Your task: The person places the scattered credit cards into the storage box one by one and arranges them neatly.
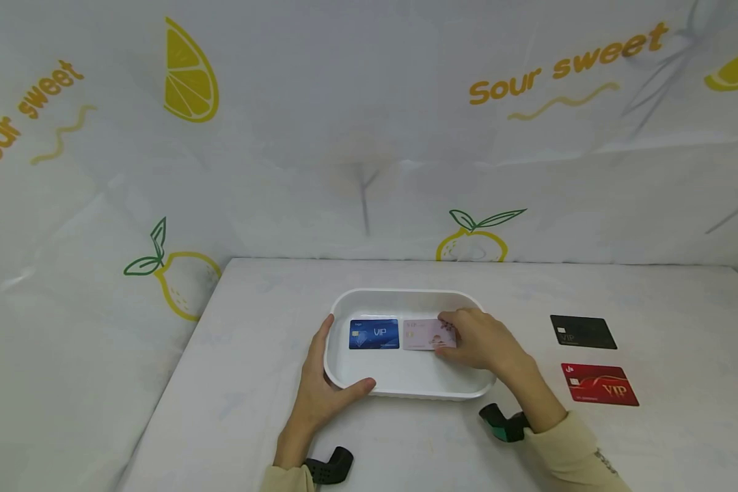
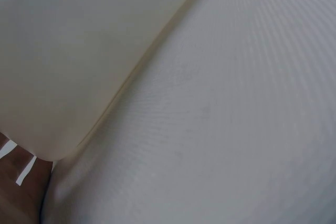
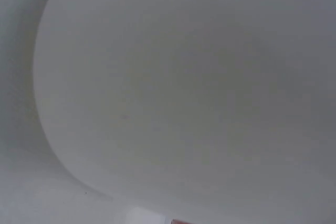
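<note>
A white tray with rounded corners stands before me in the head view. Inside it a blue VIP card and a pale pink VIP card lie side by side. My right hand pinches the pink card's right end, thumb at the lower edge, fingers at the upper; the hand covers that end. My left hand holds the tray's left front corner, thumb at the front rim and fingers along the left side. In the left wrist view, the tray wall hides part of the fingers.
To the right of the tray, a black VIP card lies behind a red VIP card on the white table. A white cloth printed with lemons hangs behind. Each wrist wears a dark camera mount.
</note>
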The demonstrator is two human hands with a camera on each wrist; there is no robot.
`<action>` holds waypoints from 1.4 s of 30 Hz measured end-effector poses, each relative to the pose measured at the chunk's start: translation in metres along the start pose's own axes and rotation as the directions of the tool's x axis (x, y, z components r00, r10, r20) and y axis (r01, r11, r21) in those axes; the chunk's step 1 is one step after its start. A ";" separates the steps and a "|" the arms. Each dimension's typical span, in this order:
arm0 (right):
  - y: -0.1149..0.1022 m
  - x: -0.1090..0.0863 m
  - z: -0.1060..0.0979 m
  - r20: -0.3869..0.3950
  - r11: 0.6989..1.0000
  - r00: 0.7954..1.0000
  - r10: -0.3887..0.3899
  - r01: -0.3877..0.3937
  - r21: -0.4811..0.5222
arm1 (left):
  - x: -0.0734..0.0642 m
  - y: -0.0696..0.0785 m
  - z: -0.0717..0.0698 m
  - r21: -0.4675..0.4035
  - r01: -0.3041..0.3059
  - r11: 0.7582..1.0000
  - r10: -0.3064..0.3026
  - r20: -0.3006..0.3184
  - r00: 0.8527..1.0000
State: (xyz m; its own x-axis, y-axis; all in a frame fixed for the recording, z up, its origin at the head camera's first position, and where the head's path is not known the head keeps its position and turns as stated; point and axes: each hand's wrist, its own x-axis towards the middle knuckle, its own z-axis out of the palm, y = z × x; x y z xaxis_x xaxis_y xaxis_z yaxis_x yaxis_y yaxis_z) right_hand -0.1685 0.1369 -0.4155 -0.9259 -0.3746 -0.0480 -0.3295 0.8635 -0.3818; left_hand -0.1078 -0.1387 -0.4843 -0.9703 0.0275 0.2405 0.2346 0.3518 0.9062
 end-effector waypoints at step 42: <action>-0.004 -0.002 0.001 -0.006 0.999 1.000 0.025 -0.025 -0.020 | 0.000 0.000 0.000 0.009 0.002 1.000 -0.002 -0.002 1.000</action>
State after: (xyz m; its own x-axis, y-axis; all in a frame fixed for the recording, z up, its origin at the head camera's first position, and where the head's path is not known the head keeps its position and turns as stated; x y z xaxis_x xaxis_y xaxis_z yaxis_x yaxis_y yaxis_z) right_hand -0.1650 0.1335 -0.4149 -0.9351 -0.3506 -0.0518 -0.3097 0.8794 -0.3615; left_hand -0.1083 -0.1385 -0.4847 -0.9706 0.0245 0.2392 0.2318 0.3603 0.9036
